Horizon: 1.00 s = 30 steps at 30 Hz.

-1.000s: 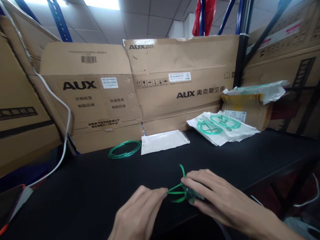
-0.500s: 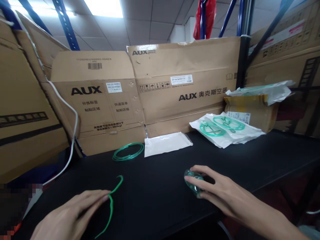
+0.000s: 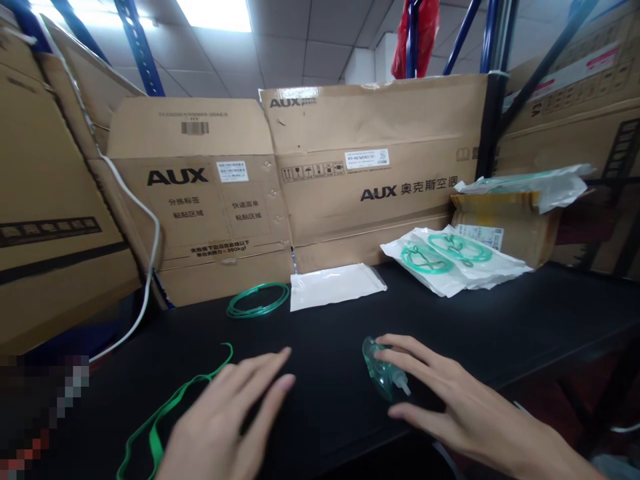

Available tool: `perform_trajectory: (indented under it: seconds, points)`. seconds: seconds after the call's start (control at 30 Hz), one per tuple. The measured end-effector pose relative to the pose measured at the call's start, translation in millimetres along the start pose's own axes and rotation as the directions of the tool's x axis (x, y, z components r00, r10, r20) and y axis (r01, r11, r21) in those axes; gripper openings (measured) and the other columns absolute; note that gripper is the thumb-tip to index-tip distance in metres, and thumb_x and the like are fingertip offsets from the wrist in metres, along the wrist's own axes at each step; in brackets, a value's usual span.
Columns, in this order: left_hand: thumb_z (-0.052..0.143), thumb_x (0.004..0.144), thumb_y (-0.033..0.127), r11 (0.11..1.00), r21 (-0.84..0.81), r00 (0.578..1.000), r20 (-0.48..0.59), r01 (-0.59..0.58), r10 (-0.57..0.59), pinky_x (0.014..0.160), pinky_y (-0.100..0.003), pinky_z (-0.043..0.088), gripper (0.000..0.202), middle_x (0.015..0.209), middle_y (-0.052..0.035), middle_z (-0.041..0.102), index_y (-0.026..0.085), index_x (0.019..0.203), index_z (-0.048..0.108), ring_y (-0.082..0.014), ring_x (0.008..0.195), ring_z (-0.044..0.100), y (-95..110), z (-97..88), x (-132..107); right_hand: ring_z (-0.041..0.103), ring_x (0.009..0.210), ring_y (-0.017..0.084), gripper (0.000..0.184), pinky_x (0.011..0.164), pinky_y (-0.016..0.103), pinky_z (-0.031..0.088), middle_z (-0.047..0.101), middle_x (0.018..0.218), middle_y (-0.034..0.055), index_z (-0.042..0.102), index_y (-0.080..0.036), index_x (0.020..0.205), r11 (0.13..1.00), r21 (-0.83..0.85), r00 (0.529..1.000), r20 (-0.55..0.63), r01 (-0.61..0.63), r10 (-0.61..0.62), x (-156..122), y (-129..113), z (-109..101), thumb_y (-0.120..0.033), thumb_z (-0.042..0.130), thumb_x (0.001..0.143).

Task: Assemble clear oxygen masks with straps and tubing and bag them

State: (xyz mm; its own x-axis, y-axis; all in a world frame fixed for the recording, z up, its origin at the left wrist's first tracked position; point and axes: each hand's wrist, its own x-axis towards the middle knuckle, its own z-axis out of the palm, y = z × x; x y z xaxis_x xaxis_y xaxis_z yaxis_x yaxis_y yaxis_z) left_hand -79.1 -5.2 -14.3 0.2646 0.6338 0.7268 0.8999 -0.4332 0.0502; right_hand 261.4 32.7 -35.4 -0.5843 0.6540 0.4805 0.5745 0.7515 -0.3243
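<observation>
My left hand (image 3: 225, 410) hovers over the dark table with thumb and fingers apart, holding nothing. A thin green elastic strap (image 3: 167, 403) lies loosely on the tabletop to its left, partly hidden behind the hand. On the right, a clear green oxygen mask (image 3: 383, 373) rests on the table, its pale connector pointing toward me. My right hand (image 3: 430, 383) is open at the mask; the index and middle fingertips overlap its upper edge, while the thumb stands apart below it. Whether those fingertips touch the mask is hard to tell.
A coil of green tubing (image 3: 257, 300) lies near the back beside a white flat packet (image 3: 337, 287). Packaged tubing sets (image 3: 453, 257) are stacked at the right, before a small carton (image 3: 505, 213). Cardboard panels (image 3: 375, 173) wall the back. A white cable (image 3: 150, 267) hangs at left.
My left hand has let go of the green strap and moved right; the strap now lies on the table. My right hand has loosened its grip on the oxygen mask, its thumb moving away.
</observation>
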Motion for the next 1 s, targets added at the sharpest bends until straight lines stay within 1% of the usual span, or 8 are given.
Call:
perform_trajectory:
  seconds: [0.07,0.2,0.37,0.47,0.57,0.63,0.8,1.0]
  points:
    - [0.053,0.106,0.044,0.993,-0.05,0.993,0.057,-0.104,0.107,0.099,-0.035,0.061,0.035,0.121,0.0025,0.078,0.034,0.138,0.062,-0.0198,0.103,0.077,31.7,9.7,7.4,0.062,0.135,0.026,0.053,0.11,0.041,0.054,0.051,0.158,0.0078,0.047,-0.032,0.15,0.999,0.01,0.999,-0.022,0.038,-0.038,2.1,-4.5,-0.4,-0.025,0.063,0.1]
    - [0.056,0.105,0.039,0.985,-0.173,0.994,0.109,0.004,0.015,0.068,-0.021,0.064,0.051,0.113,-0.0003,0.076,0.03,0.153,0.043,-0.0127,0.077,0.074,61.0,26.3,10.0,0.043,0.15,0.023,0.061,0.117,0.038,0.046,0.042,0.165,0.0086,0.052,-0.025,0.148,0.974,0.004,0.974,0.014,0.226,-0.226,4.8,-12.7,-8.4,0.0,0.048,0.093]
    - [0.061,0.102,0.031,0.967,-0.256,0.985,0.167,0.01,0.033,0.075,-0.024,0.064,0.044,0.126,-0.0019,0.071,0.033,0.144,0.05,-0.0159,0.089,0.075,61.8,35.3,7.3,0.034,0.154,0.023,0.064,0.121,0.039,0.039,0.042,0.165,0.0014,0.067,-0.025,0.131,0.956,0.03,0.944,0.152,0.292,-0.293,6.0,-23.5,-19.0,0.005,0.053,0.076]
    - [0.062,0.101,0.025,0.953,-0.303,0.984,0.165,-0.013,0.065,0.086,-0.028,0.063,0.03,0.116,0.0012,0.073,0.033,0.129,0.059,-0.0181,0.098,0.074,62.9,34.9,7.6,0.047,0.148,0.023,0.054,0.116,0.037,0.046,0.048,0.161,0.0078,0.062,-0.022,0.138,0.969,0.033,0.969,0.037,0.244,-0.245,7.7,-25.7,-13.4,-0.006,0.061,0.087]
    - [0.065,0.099,0.022,0.945,-0.328,0.987,0.152,0.001,0.051,0.081,-0.026,0.063,0.026,0.108,0.0026,0.074,0.032,0.123,0.062,-0.0167,0.09,0.074,64.4,32.6,7.2,0.063,0.133,0.026,0.058,0.106,0.037,0.057,0.059,0.151,0.0124,0.054,-0.022,0.147,0.992,-0.006,0.989,-0.082,0.124,-0.124,12.4,-25.9,-2.8,-0.026,0.073,0.093]
    - [0.067,0.098,0.023,0.942,-0.336,0.989,0.143,0.021,0.029,0.075,-0.024,0.062,0.022,0.105,0.0029,0.074,0.031,0.118,0.064,-0.0154,0.082,0.072,63.6,30.8,6.3,0.069,0.124,0.027,0.047,0.103,0.038,0.06,0.069,0.139,0.0101,0.061,-0.024,0.139,0.997,-0.014,0.989,-0.119,0.081,-0.082,17.7,-27.5,2.9,-0.032,0.074,0.094]
    - [0.069,0.097,0.037,0.934,-0.294,0.972,0.174,0.203,-0.156,0.058,-0.022,0.057,0.01,0.087,0.0065,0.074,0.032,0.105,0.069,-0.0139,0.064,0.068,56.5,26.2,4.8,0.072,0.114,0.022,0.024,0.101,0.032,0.061,0.073,0.125,0.0067,0.064,-0.025,0.127,0.977,0.156,0.976,-0.182,0.147,-0.118,27.9,-31.7,12.7,-0.024,0.062,0.103]
    - [0.058,0.104,0.037,0.903,-0.359,0.951,0.275,0.235,-0.138,0.064,-0.023,0.057,0.014,0.085,0.0076,0.075,0.033,0.102,0.071,-0.0138,0.066,0.068,58.4,23.3,7.1,0.068,0.123,0.021,0.027,0.105,0.03,0.057,0.063,0.14,0.0073,0.058,-0.026,0.122,0.953,0.275,0.987,-0.127,0.128,-0.096,20.2,-30.6,17.7,-0.015,0.065,0.098]
